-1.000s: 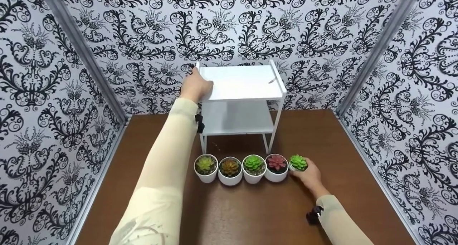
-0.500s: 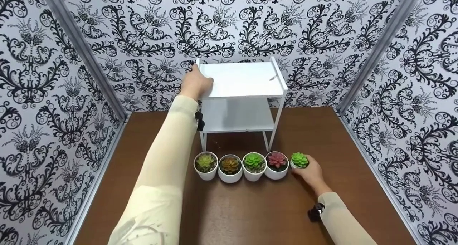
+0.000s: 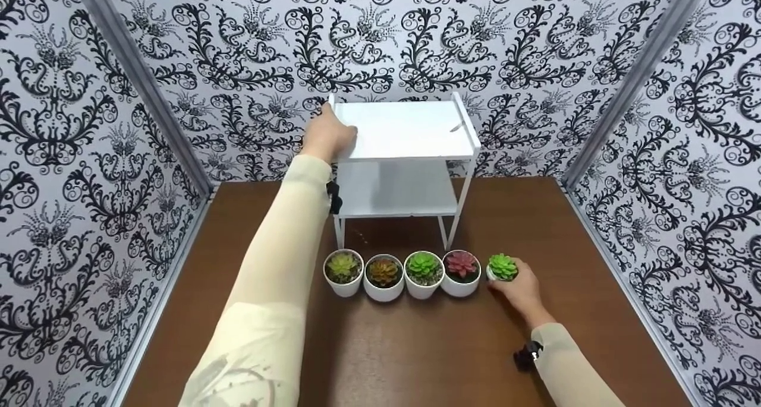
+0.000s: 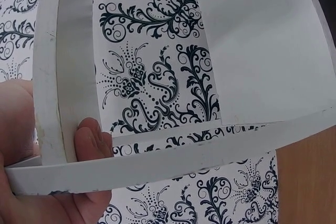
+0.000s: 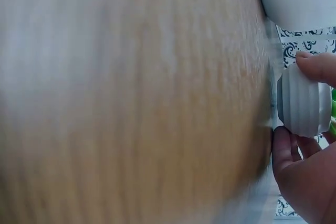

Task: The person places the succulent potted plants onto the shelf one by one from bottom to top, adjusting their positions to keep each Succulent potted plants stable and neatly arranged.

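Fingers (image 5: 282,148) gripping ribbed pot (image 5: 300,103), wooden tabletop (image 5: 136,103)

Small pot (image 5: 298,100) partly hidden by right fingers (image 5: 283,144), succulent (image 5: 334,98) cropped in right wrist view; tabletop (image 5: 131,103) blurred there

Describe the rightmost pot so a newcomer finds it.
From the white two-tier shelf, look down to four round white pots. Past their right end is a small ribbed white pot with a bright-green succulent; only it is held, by the right hand.

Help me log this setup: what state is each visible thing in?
White shelf: upright, gripped at its left side
Left hand: gripping that side
Small green potted plant: upright, held
Right hand: holding it
Four larger potted plants: upright, lined up on the table
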### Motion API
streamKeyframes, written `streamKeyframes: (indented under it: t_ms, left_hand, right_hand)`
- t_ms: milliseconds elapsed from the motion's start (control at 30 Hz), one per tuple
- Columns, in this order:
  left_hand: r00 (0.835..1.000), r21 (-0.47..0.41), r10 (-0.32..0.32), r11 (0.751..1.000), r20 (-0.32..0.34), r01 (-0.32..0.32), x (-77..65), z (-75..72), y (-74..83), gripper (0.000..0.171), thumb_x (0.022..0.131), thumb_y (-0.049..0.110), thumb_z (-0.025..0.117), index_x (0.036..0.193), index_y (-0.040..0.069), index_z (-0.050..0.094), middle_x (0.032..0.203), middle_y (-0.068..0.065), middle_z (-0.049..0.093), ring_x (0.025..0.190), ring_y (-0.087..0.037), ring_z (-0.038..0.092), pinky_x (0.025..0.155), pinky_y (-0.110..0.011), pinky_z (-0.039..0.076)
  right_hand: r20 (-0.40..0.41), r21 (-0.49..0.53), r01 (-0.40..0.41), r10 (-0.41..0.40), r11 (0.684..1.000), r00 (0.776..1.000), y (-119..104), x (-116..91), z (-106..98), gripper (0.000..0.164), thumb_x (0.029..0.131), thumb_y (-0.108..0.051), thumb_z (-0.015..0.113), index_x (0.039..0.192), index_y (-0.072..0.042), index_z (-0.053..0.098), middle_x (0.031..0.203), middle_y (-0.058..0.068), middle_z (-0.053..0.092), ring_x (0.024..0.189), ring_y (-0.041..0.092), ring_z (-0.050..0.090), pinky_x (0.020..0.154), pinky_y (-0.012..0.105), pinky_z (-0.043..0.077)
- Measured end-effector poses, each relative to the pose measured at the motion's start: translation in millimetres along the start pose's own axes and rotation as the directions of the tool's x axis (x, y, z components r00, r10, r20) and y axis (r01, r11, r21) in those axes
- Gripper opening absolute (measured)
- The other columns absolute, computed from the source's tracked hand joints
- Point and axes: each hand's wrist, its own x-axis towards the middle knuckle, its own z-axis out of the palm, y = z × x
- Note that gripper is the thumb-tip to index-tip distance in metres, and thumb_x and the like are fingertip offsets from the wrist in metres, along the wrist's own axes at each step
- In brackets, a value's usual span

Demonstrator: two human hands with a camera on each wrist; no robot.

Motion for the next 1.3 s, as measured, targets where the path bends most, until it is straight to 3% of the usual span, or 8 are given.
streamKeyframes:
  t_ms: [200,500,867,1300]
  left_hand:
    - [1.000,0.010,-0.003,1.000,0.000,0.003,-0.8,-0.6,1.7,0.098,0.103,0.037,0.060,0.171,0.009,-0.005,0.172,-0.024,0.033,0.153,-0.039,0.044,0.127,-0.046,0.041]
    - [1.000,0.078,-0.002,0.997,-0.016,0.003,0.8,-0.7,0.0,0.099,0.102,0.038,0.059,0.170,0.004,-0.004,0.167,-0.027,0.040,0.152,-0.040,0.044,0.129,-0.047,0.038]
    - [1.000,0.058,-0.015,0.998,-0.008,0.015,1.7,0.2,2.9,0.099,0.102,0.038,0.060,0.171,0.007,-0.004,0.169,-0.024,0.038,0.150,-0.038,0.047,0.127,-0.045,0.040]
    - [1.000,0.058,-0.003,0.998,-0.026,0.004,3.2,1.4,0.7,0.099,0.101,0.038,0.060,0.171,0.008,-0.002,0.169,-0.024,0.038,0.152,-0.039,0.045,0.128,-0.047,0.039]
  right_hand:
    - [-0.035,-0.007,0.002,-0.002,1.000,0.999,-1,-1,0,0.075,0.079,-0.012,0.090,0.142,0.005,0.053,0.138,0.031,0.060,0.132,0.046,0.056,0.119,0.061,0.043]
    - [-0.065,-0.034,0.069,-0.072,0.997,0.995,-10,-3,2,0.070,0.076,-0.014,0.092,0.136,0.003,0.059,0.133,0.029,0.063,0.128,0.046,0.059,0.115,0.059,0.045]
    - [-0.070,-0.016,0.112,-0.113,0.994,0.991,-38,-7,-4,0.070,0.080,-0.015,0.091,0.139,0.001,0.057,0.136,0.026,0.060,0.132,0.044,0.055,0.120,0.060,0.042]
    - [-0.110,-0.005,0.215,-0.214,0.977,0.971,-80,-19,3,0.067,0.074,-0.011,0.090,0.133,0.000,0.062,0.129,0.021,0.063,0.125,0.041,0.060,0.113,0.055,0.047]
